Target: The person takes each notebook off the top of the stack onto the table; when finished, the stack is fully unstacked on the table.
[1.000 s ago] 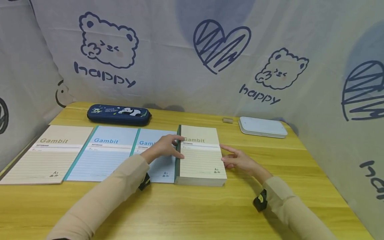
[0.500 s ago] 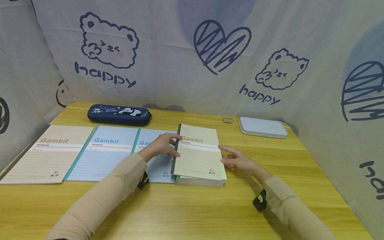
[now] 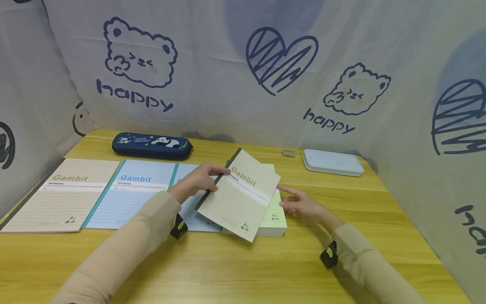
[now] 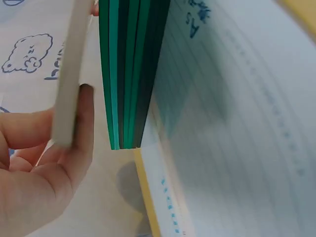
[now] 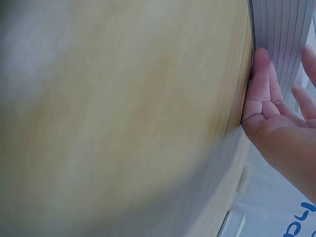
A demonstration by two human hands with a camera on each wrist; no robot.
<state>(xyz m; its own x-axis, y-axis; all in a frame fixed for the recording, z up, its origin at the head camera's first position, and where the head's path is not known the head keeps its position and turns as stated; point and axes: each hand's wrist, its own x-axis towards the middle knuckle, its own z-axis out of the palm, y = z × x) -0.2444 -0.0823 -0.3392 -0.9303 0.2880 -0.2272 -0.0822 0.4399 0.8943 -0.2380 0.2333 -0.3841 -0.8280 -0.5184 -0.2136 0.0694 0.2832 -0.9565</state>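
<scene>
Cream "Gambit" notebook (image 3: 238, 195) lifted off the stack of notebooks (image 3: 274, 221)

The left hand (image 3: 200, 180) pinches its dark spine edge, tilting it above the stack on the wooden table (image 3: 243, 261); the right hand (image 3: 300, 202), fingers relaxed, rests just right of the stack.

Long beige sleeves (image 3: 125, 249) with black wrist-worn cameras (image 3: 329, 253) at the cuffs.

The notebook (image 3: 237, 194) in the left hand (image 3: 197, 179) is cream, faintly lined, with a dark green spine. The stack (image 3: 274, 219) by the right hand (image 3: 301, 203) shows pale green. Left of the hands lie light blue notebooks (image 3: 130, 198) with teal spines.
</scene>
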